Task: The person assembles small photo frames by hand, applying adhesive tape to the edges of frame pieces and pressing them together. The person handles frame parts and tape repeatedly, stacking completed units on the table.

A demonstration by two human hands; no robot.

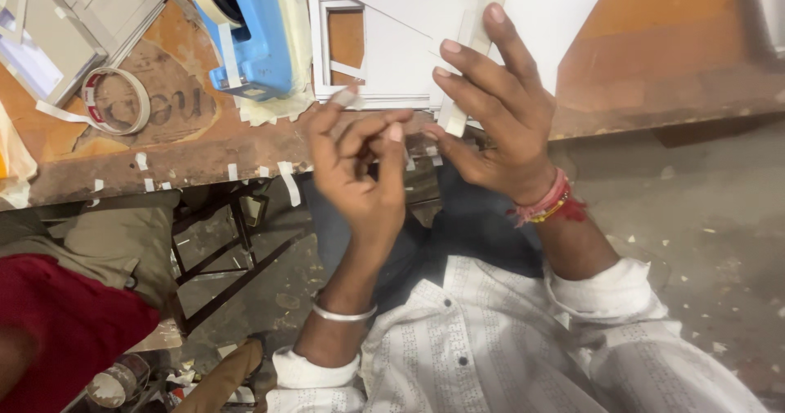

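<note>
— White strip [459, 94] of card: where is it?

— At the worktop's [670, 78] front edge, over stacked white frames [384, 53]; the right hand [491, 114] grasps it, thumb beneath, fingers spread.

— And the left hand [360, 163]?

— Curled, a tape scrap [350, 96] stuck to its fingertip; whether it pinches anything I cannot tell.

— How far along?

— Several frames look finished. Blue tape dispenser [249, 33] and tape roll [116, 101] sit near the left corner. The strip's lower end is hidden.

Worn wooden table [654, 45]: tape roll [114, 101], frames [384, 53].
</note>
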